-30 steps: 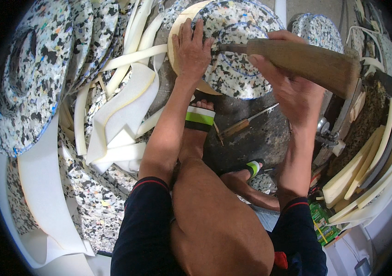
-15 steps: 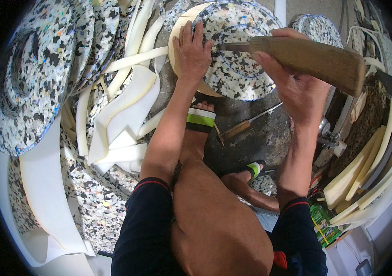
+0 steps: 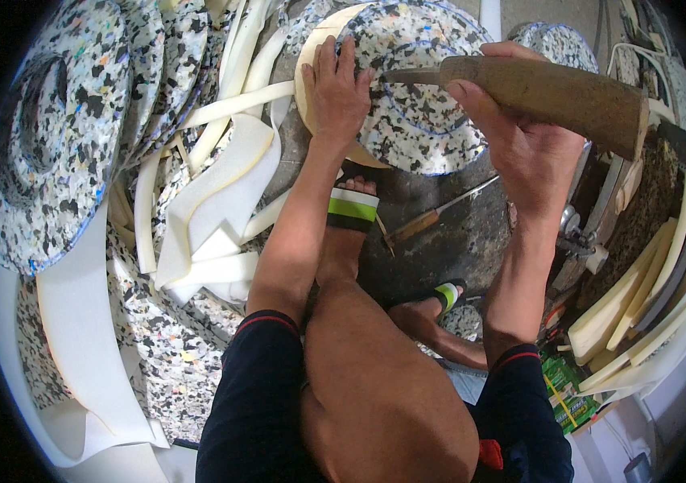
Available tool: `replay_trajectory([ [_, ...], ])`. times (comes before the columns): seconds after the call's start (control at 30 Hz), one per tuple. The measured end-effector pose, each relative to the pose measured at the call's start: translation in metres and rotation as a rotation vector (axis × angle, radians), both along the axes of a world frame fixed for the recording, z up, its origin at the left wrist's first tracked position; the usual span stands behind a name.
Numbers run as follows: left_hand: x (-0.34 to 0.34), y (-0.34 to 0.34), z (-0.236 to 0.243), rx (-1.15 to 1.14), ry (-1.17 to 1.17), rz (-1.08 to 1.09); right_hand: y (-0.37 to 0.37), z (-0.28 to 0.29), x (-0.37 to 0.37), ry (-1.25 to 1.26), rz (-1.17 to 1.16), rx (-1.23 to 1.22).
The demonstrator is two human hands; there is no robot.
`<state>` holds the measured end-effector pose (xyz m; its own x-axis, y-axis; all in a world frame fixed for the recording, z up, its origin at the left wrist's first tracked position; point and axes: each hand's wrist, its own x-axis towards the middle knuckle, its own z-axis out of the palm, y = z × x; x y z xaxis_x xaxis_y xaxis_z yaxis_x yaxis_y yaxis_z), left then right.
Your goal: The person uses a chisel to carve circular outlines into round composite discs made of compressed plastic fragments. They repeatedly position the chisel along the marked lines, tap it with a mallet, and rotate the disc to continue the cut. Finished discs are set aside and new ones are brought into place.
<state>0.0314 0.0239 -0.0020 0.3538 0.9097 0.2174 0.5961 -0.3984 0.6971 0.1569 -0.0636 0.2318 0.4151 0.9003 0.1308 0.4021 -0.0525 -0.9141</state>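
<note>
My left hand (image 3: 336, 97) lies open with spread fingers on the left side of a round speckled foam disc (image 3: 431, 141), which has blue outlines and sits over a pale yellow piece (image 3: 309, 56). My right hand (image 3: 524, 161) is closed on the thick wooden handle (image 3: 568, 109) of a knife. Its dark blade (image 3: 411, 76) points left, over the inner outline of the disc toward my left fingers; I cannot tell how deep the tip is in the foam. A second long tool (image 3: 415, 221) with a wooden handle lies on the dark floor (image 3: 383, 274) below the disc.
Stacked speckled foam rounds (image 3: 61, 185) and white foam offcuts (image 3: 206, 193) crowd the left. At the right are a metal fitting (image 3: 568, 221), curved foam strips (image 3: 641, 290) and a green package (image 3: 560, 386). My sandalled feet (image 3: 351, 205) stand below the disc.
My right hand and the knife have shifted slightly to the right and upward. My left hand stays in place on the disc.
</note>
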Motion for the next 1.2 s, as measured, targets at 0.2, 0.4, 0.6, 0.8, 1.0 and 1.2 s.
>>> replay_trajectory([
  [0.2, 0.001, 0.000, 0.000, 0.001, 0.035, 0.003, 0.012, -0.030, 0.001, -0.240, 0.006, -0.032],
  [0.4, 0.001, 0.000, -0.001, 0.024, 0.034, 0.008, 0.004, -0.006, -0.008, -0.022, -0.054, 0.028],
  [0.6, 0.001, 0.000, -0.002, 0.007, 0.066, 0.000, 0.005, -0.013, -0.003, -0.241, 0.014, -0.017],
  [0.8, 0.001, -0.001, -0.001, 0.009, 0.049, 0.010, 0.009, -0.021, -0.005, -0.217, -0.089, 0.031],
  [1.0, 0.002, -0.001, 0.000, 0.007, 0.049, 0.017, 0.007, 0.002, -0.010, -0.069, -0.119, 0.030],
  [1.2, 0.002, 0.000, 0.000, 0.000, 0.028, 0.007, 0.017, -0.019, -0.010, -0.266, -0.084, -0.053],
])
